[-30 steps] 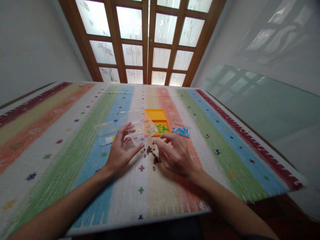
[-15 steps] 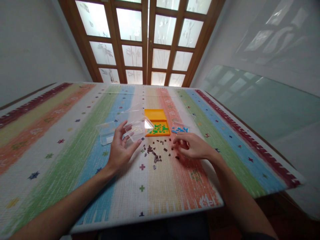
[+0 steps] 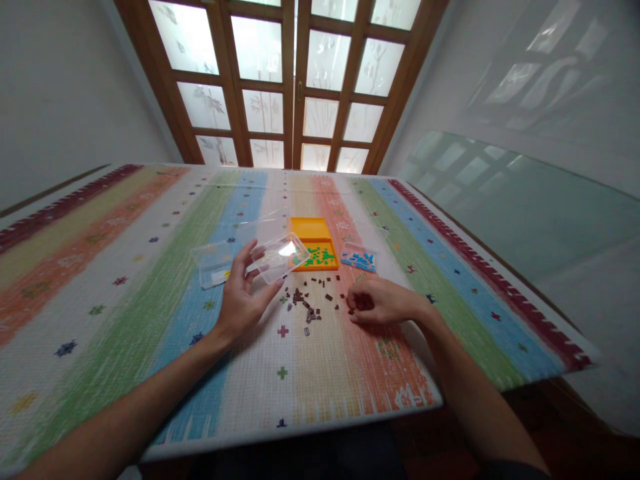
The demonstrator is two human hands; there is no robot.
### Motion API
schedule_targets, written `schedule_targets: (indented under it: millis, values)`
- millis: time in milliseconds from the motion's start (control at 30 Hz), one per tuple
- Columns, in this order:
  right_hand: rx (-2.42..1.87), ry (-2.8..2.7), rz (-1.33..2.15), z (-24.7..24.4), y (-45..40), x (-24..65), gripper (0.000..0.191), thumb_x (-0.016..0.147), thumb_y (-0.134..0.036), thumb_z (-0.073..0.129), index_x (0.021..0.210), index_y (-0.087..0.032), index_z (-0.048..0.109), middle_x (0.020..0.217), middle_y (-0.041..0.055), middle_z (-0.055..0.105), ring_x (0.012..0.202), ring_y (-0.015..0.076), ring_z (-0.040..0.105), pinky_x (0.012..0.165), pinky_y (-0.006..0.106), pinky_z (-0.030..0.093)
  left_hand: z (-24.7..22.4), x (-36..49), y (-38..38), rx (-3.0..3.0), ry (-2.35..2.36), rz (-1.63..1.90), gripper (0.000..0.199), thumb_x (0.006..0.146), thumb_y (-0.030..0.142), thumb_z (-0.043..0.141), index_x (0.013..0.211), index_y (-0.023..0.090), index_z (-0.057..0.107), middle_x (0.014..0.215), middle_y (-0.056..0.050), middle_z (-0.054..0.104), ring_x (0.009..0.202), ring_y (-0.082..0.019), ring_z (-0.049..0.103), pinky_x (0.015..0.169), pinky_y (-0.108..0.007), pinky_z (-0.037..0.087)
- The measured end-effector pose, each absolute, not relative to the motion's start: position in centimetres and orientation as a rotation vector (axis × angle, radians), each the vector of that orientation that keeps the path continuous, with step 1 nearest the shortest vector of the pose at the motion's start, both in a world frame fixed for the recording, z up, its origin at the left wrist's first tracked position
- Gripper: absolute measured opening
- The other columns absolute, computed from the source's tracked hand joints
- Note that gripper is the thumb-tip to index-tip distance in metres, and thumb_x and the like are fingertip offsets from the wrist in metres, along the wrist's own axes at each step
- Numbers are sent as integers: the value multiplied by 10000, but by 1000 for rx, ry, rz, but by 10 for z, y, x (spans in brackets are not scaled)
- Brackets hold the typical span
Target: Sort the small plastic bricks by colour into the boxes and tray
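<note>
My left hand [image 3: 245,293] grips a clear plastic box [image 3: 281,260], tilted above the tablecloth, with thumb and fingers on its near left side. Right of the loose pile, my right hand [image 3: 380,301] has its fingers pinched at the cloth. A small dark brown brick [image 3: 351,312] shows at those fingertips, partly covered by them. Several more dark brown bricks [image 3: 309,310] lie scattered between my hands. Behind them, an open yellow case [image 3: 311,228] holds green pieces [image 3: 320,256]. A clear box with blue pieces [image 3: 359,260] stands just beyond my right hand.
Another clear container [image 3: 213,265] sits left of my left hand, with a small yellow bit near its edge. The striped tablecloth [image 3: 165,300] covers the table. Its near edge runs just in front of me. Paned wooden doors [image 3: 293,87] stand behind.
My right hand has lowered slightly, and its fingers have closed at the brown brick on the right. The clear box in my left hand has tilted a little.
</note>
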State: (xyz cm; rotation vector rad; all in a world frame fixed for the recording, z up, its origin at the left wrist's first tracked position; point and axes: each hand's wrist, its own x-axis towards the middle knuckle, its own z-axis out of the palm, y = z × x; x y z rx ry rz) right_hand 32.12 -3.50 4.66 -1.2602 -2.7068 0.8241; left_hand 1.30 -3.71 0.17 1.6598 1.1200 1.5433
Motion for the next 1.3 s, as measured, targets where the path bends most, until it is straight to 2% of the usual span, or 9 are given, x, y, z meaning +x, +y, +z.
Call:
schedule_targets:
  millis: [200, 400, 533, 667, 833, 1000, 1100, 1300]
  values:
    - [-1239, -2630, 847, 37, -27, 330, 112, 904, -266, 683, 909, -184, 759, 920, 69, 768, 847, 187, 678, 776, 303, 480, 1, 13, -38, 1701, 1100, 1545, 782, 821, 271, 809, 1504, 369, 443, 1452, -92, 571, 1336, -285, 579, 1058, -502, 555]
    - [-1150, -2617, 821, 31, -24, 332, 143, 952, -238, 633, 961, -187, 766, 965, 77, 780, 885, 189, 692, 826, 317, 504, 3, 14, -40, 1729, 1076, 1527, 773, 836, 269, 801, 1510, 358, 434, 1473, -97, 557, 1356, -281, 565, 1068, -500, 553]
    - [-1150, -2600, 779, 31, -24, 332, 171, 973, -284, 613, 922, -171, 731, 929, 83, 752, 847, 190, 668, 780, 313, 492, 3, 15, -42, 1744, 1081, 1510, 765, 843, 272, 796, 1513, 353, 436, 1479, -102, 554, 1350, -284, 572, 1062, -503, 559]
    - [-1139, -2515, 809, 34, -24, 334, 225, 1007, -347, 571, 914, -176, 681, 837, 45, 705, 735, 155, 608, 687, 279, 458, 2, 14, -43, 1776, 1061, 1487, 771, 848, 260, 793, 1521, 351, 429, 1490, -102, 547, 1361, -286, 566, 1079, -518, 552]
    - [-994, -2315, 1002, 46, -26, 328, 250, 1023, -389, 563, 918, -179, 649, 833, 26, 679, 744, 137, 602, 679, 267, 465, -1, 14, -44, 1855, 1063, 1449, 762, 865, 249, 777, 1533, 362, 428, 1507, -101, 546, 1361, -298, 573, 1065, -523, 570]
    - [-973, -1974, 1281, 61, -26, 312, 283, 990, -462, 630, 953, -182, 642, 837, 11, 649, 601, 86, 533, 499, 223, 384, -2, 16, -48, 1934, 1016, 1377, 759, 874, 259, 773, 1542, 343, 423, 1513, -122, 550, 1347, -319, 594, 1038, -530, 594]
    - [-937, -1873, 1379, 70, -22, 298, 293, 973, -472, 648, 926, -184, 623, 844, 11, 652, 556, 68, 518, 451, 212, 351, -1, 17, -49, 1936, 983, 1334, 748, 887, 269, 760, 1548, 332, 415, 1498, -129, 566, 1340, -318, 603, 1042, -538, 591]
    - [-914, -1985, 1263, 74, -14, 266, 249, 952, -418, 667, 917, -175, 631, 824, 3, 666, 560, 74, 577, 509, 220, 453, -2, 19, -51, 1883, 925, 1288, 736, 876, 253, 763, 1531, 326, 436, 1503, -129, 565, 1351, -315, 600, 1070, -544, 570]
